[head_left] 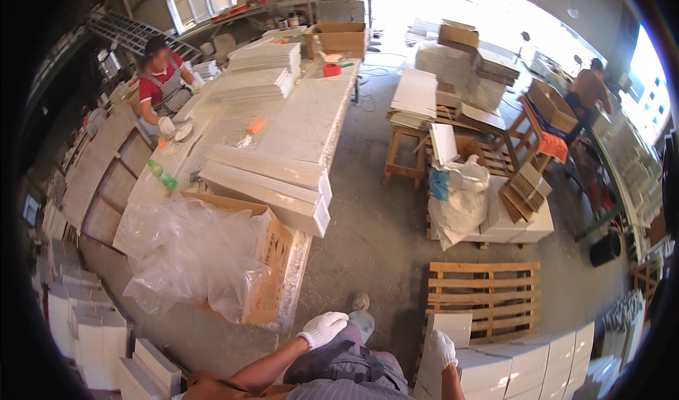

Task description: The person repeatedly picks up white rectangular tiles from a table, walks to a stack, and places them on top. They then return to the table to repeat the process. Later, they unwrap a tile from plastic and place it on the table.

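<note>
My left hand (324,329), in a white knit glove, is at my raised thigh with nothing visible in it. In a matching glove, my right hand (441,349) hangs beside a stack of white boxes (485,367) at the lower right. Its fingers are partly hidden, and contact with the boxes cannot be told. Ahead on the left, a cardboard carton (269,264) overflows with clear plastic film (196,251) at the end of a long worktable (297,135). Two long white boxes (265,188) lie across the table behind it.
A wooden pallet (482,294) lies at right, beyond the stack. Behind it stands a white woven sack (459,203) by more boxes. A gloved person (164,81) works across the table; another person (589,92) stands far right. White boxes (98,336) line the lower left.
</note>
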Motion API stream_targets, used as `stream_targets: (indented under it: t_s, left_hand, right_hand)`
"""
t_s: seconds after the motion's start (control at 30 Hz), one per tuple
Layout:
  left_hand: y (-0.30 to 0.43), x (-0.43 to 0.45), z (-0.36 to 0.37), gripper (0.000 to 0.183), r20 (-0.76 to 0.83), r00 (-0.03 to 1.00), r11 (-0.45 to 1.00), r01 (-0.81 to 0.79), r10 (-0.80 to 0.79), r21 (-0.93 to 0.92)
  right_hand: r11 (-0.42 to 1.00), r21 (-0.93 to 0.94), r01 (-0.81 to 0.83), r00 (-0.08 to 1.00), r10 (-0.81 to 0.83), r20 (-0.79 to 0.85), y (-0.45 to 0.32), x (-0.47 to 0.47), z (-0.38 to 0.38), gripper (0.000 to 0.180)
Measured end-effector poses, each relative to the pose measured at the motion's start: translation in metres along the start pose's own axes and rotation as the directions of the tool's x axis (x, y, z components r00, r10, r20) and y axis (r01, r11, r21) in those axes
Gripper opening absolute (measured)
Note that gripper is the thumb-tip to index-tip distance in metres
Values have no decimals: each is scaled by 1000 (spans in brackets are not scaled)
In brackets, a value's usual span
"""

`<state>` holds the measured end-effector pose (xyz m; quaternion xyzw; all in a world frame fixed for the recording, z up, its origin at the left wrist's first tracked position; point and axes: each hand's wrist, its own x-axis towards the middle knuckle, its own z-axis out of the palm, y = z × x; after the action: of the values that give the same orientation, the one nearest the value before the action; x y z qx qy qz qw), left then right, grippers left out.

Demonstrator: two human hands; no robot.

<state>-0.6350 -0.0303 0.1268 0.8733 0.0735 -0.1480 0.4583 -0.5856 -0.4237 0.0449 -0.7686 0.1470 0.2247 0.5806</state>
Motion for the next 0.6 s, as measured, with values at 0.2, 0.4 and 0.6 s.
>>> stream_targets:
  t_s: [0.2,0.4,0.6]
  left_hand:
    - [-23,107,-38,37,-103,993,996,57,-64,-73]
    - [-7,167,-95,39,-234,963,953,59,-133,-297]
    - [-41,168,-88,39,-399,836,846,135,-376,-515]
  right_hand:
    - [970,241,-32,957,-41,289,-163,130,115,45]
    - [968,156,198,743,-252,620,-308,238,192,47]
    - [631,-206,748,431,-226,873,-473,308,349,39]
